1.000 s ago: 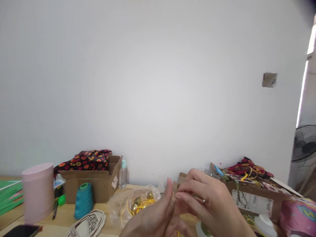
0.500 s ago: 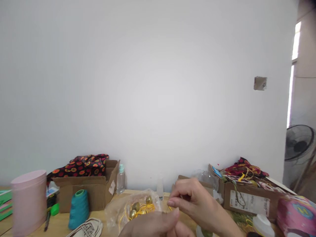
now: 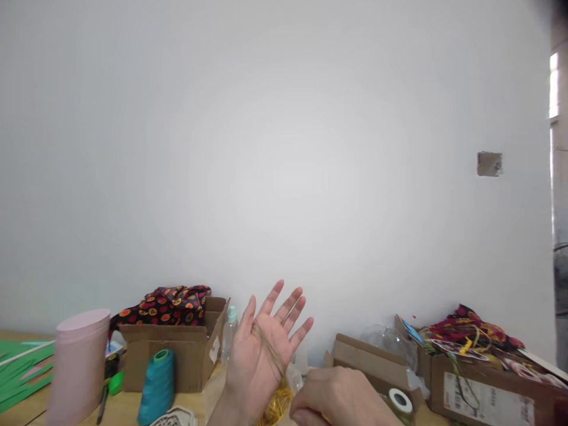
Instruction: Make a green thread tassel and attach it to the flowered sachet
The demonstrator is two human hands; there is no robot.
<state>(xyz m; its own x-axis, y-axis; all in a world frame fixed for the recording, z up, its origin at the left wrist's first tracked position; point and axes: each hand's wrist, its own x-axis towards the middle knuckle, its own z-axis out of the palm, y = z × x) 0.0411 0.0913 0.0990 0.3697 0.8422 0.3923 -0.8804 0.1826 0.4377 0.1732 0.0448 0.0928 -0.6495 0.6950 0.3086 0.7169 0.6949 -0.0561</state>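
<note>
My left hand is raised with its palm toward me and its fingers spread. Strands of thin tan cord run across that palm, from beside the thumb to the outer edge. Lower and to the right, my right hand is closed, its back toward me. Its fingertips are hidden, and I cannot make out what is in them. Between and below the hands lies a tangle of yellow cord, partly covered by my left hand.
Left of the hands stand a teal thread cone, a cardboard box with patterned cloth, a pink cylinder and green strips. To the right are a smaller box, a white-cored roll and a filled carton.
My left hand has risen and opened, palm turned toward me, showing the cord. My right hand has moved lower. The view has swung slightly left.
</note>
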